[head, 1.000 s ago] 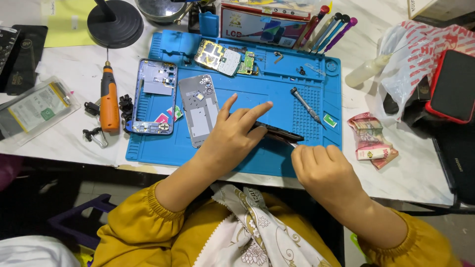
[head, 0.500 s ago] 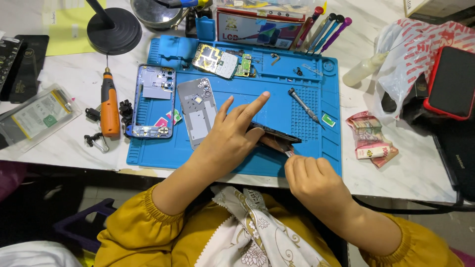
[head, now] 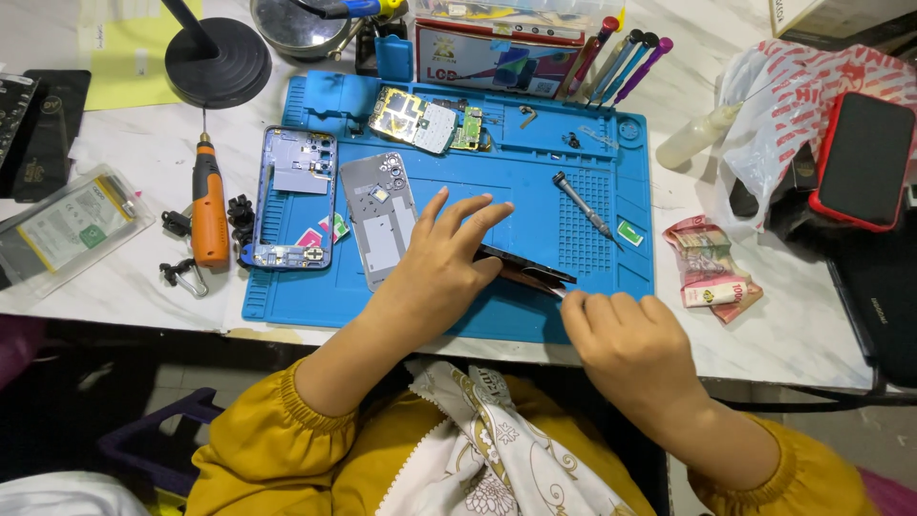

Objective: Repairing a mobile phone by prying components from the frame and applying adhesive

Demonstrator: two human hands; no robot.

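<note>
My left hand (head: 439,268) lies with fingers spread on a dark slim phone (head: 537,270), pressing it onto the blue work mat (head: 535,182) near the mat's front edge. My right hand (head: 626,339) is curled just right of the phone, pinching a thin pry tool (head: 557,290) whose tip meets the phone's near edge. Most of the tool is hidden in the fist. Left of my left hand lie a grey back cover (head: 374,229) and a blue phone frame (head: 291,196).
On the mat are circuit boards (head: 420,119) and a small screwdriver (head: 583,203). An orange rotary tool (head: 208,205) and a bagged battery (head: 67,225) lie left. Banknotes (head: 712,272), a red-cased phone (head: 864,158) and a white bottle (head: 693,139) lie right; a black lamp base (head: 218,62) stands behind.
My left hand stays pressed on the phone. My right hand has shifted slightly along the phone's near edge, keeping the tool tip against it.
</note>
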